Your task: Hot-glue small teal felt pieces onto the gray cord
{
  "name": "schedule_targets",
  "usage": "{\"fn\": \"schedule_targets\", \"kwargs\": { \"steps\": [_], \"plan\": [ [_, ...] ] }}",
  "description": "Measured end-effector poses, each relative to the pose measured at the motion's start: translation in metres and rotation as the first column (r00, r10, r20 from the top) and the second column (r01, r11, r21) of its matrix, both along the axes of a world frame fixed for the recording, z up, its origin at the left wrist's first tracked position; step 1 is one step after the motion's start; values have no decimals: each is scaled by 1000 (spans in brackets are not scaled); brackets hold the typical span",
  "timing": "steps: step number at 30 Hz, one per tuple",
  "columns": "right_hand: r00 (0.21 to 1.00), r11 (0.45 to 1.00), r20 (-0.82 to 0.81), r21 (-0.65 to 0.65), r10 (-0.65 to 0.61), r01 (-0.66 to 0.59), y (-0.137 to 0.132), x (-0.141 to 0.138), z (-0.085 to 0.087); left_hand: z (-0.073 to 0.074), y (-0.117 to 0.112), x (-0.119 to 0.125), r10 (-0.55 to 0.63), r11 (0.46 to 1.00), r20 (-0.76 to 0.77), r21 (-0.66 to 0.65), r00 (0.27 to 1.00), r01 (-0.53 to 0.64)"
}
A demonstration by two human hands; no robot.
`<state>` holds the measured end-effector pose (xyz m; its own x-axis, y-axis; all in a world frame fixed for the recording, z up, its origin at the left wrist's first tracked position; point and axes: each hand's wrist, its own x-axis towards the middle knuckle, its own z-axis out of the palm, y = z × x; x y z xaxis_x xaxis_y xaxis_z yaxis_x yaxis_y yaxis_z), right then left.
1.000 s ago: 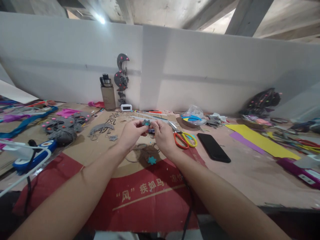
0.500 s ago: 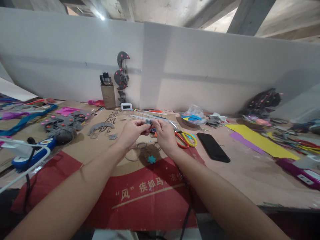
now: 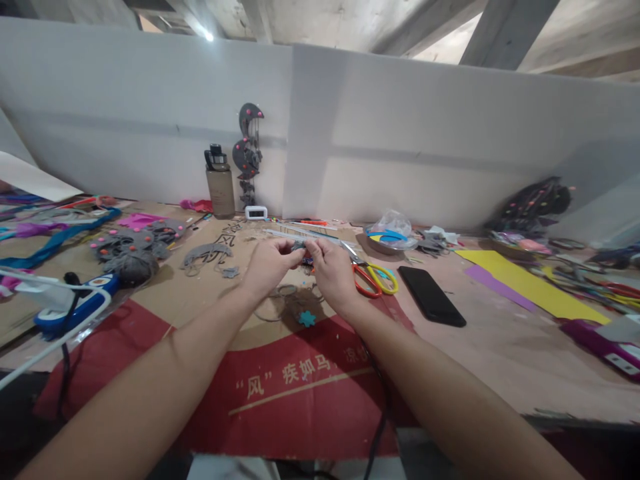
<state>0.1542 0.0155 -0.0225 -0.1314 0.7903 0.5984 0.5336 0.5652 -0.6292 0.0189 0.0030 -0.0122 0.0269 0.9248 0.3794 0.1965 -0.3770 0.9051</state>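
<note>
My left hand and my right hand meet over the cardboard sheet, both closed with fingertips pinched together. Between them is a small grey-blue piece, mostly covered by the fingers, so its exact kind is unclear. Below the hands lies a teal flower-shaped cutout, beside thin cord loops on the cardboard. Scissors with one red and one yellow handle lie just right of my right hand. A grey crescent-shaped piece and a small grey cutout rest to the left.
A black phone lies right of the scissors, near a yellow sheet. Behind stand a bottle, a small white clock and a bowl. Power strips lie at left and right; a grey yarn ball is leftward.
The whole view has shifted slightly, so things appear a little further right. Both hands keep their pinch on the small piece, with only slight finger movement.
</note>
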Motion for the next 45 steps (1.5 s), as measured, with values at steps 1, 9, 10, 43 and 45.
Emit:
{"fn": "schedule_targets", "kwargs": {
  "steps": [1, 9, 10, 43, 45],
  "plan": [
    [1000, 1000, 8, 3, -5, 5, 0, -1, 0, -1, 1, 0, 4, 1000, 13, -5, 1000, -4],
    [981, 985, -97, -22, 169, -171, -3, -5, 3, -5, 6, 0, 36, 995, 201, -103, 979, -16],
    [977, 983, -116, -31, 178, -183, -3, -5, 3, -5, 7, -1, 40, 993, 217, -116, 975, -15],
    [958, 976, -216, -60, 190, -208, 8, 4, -1, 1, 5, -6, -80, 983, 217, -146, 973, 114],
    [952, 975, -234, -55, 197, -216, 9, 5, -3, 0, 6, -6, -60, 977, 299, -179, 952, 118]
  ]
}}
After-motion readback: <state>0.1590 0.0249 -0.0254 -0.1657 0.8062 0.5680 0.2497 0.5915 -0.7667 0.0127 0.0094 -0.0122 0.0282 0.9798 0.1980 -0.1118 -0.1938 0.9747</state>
